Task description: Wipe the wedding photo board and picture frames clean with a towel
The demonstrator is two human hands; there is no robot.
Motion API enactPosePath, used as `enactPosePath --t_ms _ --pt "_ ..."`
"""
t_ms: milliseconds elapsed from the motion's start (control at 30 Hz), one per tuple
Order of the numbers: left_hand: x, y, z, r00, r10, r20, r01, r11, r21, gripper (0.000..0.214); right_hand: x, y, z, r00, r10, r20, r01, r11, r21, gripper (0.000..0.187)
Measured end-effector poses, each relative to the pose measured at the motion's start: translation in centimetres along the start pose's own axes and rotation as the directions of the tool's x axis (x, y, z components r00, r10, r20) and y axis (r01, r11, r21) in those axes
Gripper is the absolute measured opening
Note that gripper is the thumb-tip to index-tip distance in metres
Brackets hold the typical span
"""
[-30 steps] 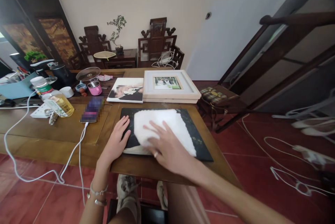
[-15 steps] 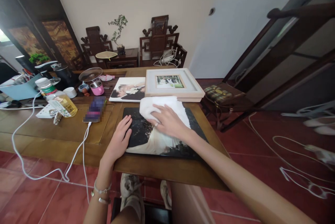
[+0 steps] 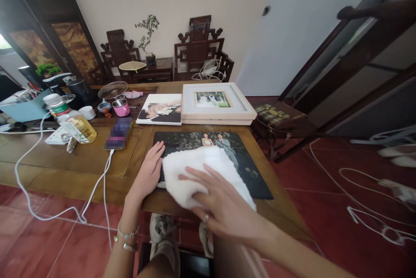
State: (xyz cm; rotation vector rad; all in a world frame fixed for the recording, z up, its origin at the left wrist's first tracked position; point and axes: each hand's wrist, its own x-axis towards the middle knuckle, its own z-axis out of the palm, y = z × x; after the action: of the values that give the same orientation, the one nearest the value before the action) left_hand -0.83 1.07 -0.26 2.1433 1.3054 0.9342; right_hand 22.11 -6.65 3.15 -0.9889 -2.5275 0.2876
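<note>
A dark photo panel (image 3: 256, 182) lies flat near the table's front edge, printed with two people in wedding clothes. My right hand (image 3: 224, 204) presses a fluffy white cloth (image 3: 191, 161) onto its lower middle, fingers spread over the top and the cloth bunched at the thumb. The cloth covers much of the picture and reaches the panel's near edge. At the panel's left edge rests my left hand (image 3: 150, 172), open, its fingertips touching the border and its palm on the wooden table (image 3: 130, 187).
Beyond the panel sit a white-framed picture (image 3: 242, 105) on a stack and a smaller photo print (image 3: 159, 115). To the left are a charging phone (image 3: 117, 134), an oil bottle (image 3: 76, 122), a pink cup (image 3: 121, 107) and a white cable (image 3: 94, 193). A plaid bag (image 3: 272, 114) lies right.
My right hand has drawn the white cloth from the panel's far side toward its near edge, uncovering the two pictured people. My left hand stays at the left edge.
</note>
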Motion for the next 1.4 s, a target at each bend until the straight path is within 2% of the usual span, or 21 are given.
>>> enactPosePath --t_ms 100,233,300,367,467,600,700,767,867,967,1067,1133,1233,1300,1400 --pt "0.0 0.1 0.1 1.000 -0.003 -0.021 0.003 1.000 -0.010 0.042 1.9 3.6 -0.8 0.993 0.107 -0.054 -0.112 0.990 -0.081 0.023" --pt "0.0 0.1 0.1 0.999 0.001 -0.032 -0.002 1.000 -0.022 0.041 6.0 7.5 -1.2 0.963 0.259 -0.078 -0.270 0.943 -0.197 0.031" --pt "0.0 0.1 0.1 0.999 0.003 -0.041 -0.004 0.999 -0.035 0.041 7.6 7.9 -0.9 0.959 0.273 -0.076 -0.283 0.937 -0.206 0.032" --pt "0.0 0.1 0.2 0.999 0.001 -0.050 -0.004 0.999 -0.042 0.041 8.4 7.2 -0.5 0.965 0.255 -0.067 -0.263 0.944 -0.198 0.031" --pt "0.0 0.2 0.1 0.998 -0.015 -0.057 0.013 0.999 -0.034 0.042 7.4 4.3 0.2 0.982 0.185 -0.035 -0.188 0.970 -0.151 0.026" --pt "0.0 0.3 0.0 0.999 -0.027 -0.031 0.026 0.999 -0.019 0.042 3.2 0.1 0.4 0.998 0.063 0.007 -0.062 0.998 -0.011 0.018" --pt "0.0 0.2 0.1 0.999 -0.024 -0.038 0.024 1.000 -0.011 0.042 0.3 -1.1 -0.1 0.999 0.019 0.027 -0.019 1.000 0.019 0.018" --pt "0.0 0.2 0.1 0.999 -0.020 -0.043 0.019 1.000 -0.010 0.042 -0.8 -0.2 -0.6 1.000 0.029 0.007 -0.029 1.000 0.000 0.021" --pt "0.0 0.1 0.2 0.999 -0.012 -0.050 0.011 1.000 -0.024 0.041 -0.9 2.9 -1.3 0.993 0.093 -0.072 -0.100 0.991 -0.093 0.022" --pt "0.1 0.3 0.2 0.998 -0.010 -0.061 0.007 0.999 -0.042 0.041 0.7 6.4 -1.8 0.972 0.195 -0.129 -0.219 0.952 -0.212 0.025" --pt "0.1 0.5 0.0 0.997 -0.016 -0.073 0.012 0.999 -0.049 0.042 3.7 8.2 -1.7 0.939 0.315 -0.137 -0.341 0.904 -0.256 0.031" --pt "0.1 0.6 -0.1 0.996 -0.032 -0.084 0.027 0.998 -0.061 0.042 5.7 7.8 -1.3 0.935 0.334 -0.119 -0.354 0.902 -0.246 0.031" --pt "0.0 1.0 -0.2 0.992 -0.080 -0.094 0.073 0.994 -0.079 0.044 7.3 5.1 -0.2 0.967 0.248 -0.065 -0.256 0.945 -0.204 0.027" --pt "0.0 1.2 -0.3 0.986 -0.126 -0.111 0.116 0.989 -0.093 0.046 7.1 2.7 0.4 0.988 0.150 -0.026 -0.152 0.979 -0.139 0.024" --pt "0.0 1.6 -0.4 0.977 -0.172 -0.129 0.156 0.980 -0.126 0.049 5.0 -0.4 0.7 0.999 0.046 0.016 -0.045 0.999 -0.013 0.021"
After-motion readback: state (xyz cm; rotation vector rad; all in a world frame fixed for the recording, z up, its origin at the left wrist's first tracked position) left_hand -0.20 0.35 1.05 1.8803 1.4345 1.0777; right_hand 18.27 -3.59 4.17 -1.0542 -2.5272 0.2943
